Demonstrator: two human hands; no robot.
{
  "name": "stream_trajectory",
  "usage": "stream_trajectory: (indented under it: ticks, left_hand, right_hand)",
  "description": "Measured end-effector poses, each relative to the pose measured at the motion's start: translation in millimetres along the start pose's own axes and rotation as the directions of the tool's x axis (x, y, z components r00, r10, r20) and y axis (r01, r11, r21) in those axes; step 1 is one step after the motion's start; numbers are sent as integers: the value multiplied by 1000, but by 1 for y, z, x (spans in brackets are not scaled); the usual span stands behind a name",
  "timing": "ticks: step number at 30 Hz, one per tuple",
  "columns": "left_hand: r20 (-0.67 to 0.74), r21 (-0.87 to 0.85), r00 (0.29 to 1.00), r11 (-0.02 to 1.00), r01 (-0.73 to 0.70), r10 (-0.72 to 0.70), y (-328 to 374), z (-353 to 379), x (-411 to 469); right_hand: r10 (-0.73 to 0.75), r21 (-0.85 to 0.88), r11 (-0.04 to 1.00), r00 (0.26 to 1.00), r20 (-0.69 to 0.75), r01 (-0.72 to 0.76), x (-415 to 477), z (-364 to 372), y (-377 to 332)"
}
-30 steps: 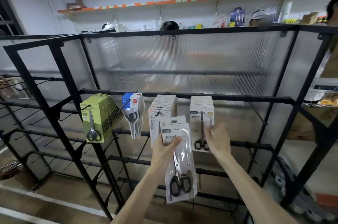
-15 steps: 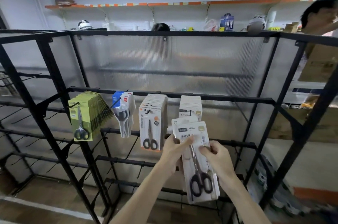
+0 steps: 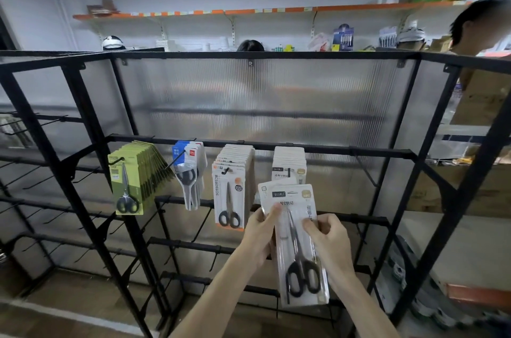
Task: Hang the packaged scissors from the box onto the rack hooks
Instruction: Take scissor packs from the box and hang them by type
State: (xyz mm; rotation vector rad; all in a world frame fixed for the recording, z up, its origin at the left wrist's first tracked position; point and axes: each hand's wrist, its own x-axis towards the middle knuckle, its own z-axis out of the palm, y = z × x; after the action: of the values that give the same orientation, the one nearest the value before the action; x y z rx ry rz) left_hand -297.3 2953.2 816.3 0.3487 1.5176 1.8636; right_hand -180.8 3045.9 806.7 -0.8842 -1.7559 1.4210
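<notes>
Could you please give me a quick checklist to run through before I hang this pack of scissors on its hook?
1. Grip: left hand and right hand both hold the scissors pack: ok.
2. Matching stock: the beige-labelled stack on the rightmost filled hook looks alike: ok.
3. Hang slot lined up with that hook: not ok, the pack sits lower.
4. Room left on the hook: cannot tell.
5. One pack only: cannot tell, a second card corner shows behind.

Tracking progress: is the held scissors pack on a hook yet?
Not yet: left hand and right hand hold the pack in front of the hanging stack.
</notes>
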Motion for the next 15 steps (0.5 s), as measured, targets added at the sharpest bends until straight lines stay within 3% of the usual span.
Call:
stream_trajectory:
  ticks: [7, 12, 15]
  left_hand:
    - [-77, -58, 994, 995, 78, -82, -2, 2, 3]
    - [-76, -92, 993, 993, 80, -87, 2, -2, 2]
    - [-143, -27, 988, 998, 48, -52, 7, -1, -1]
  right_hand:
    - [-145, -400, 908, 989, -22, 124, -2, 1, -2]
    - [-275, -550, 806, 961, -23, 218, -10, 10, -10]
    - [-340, -615, 744, 941, -12, 261, -14, 12, -13]
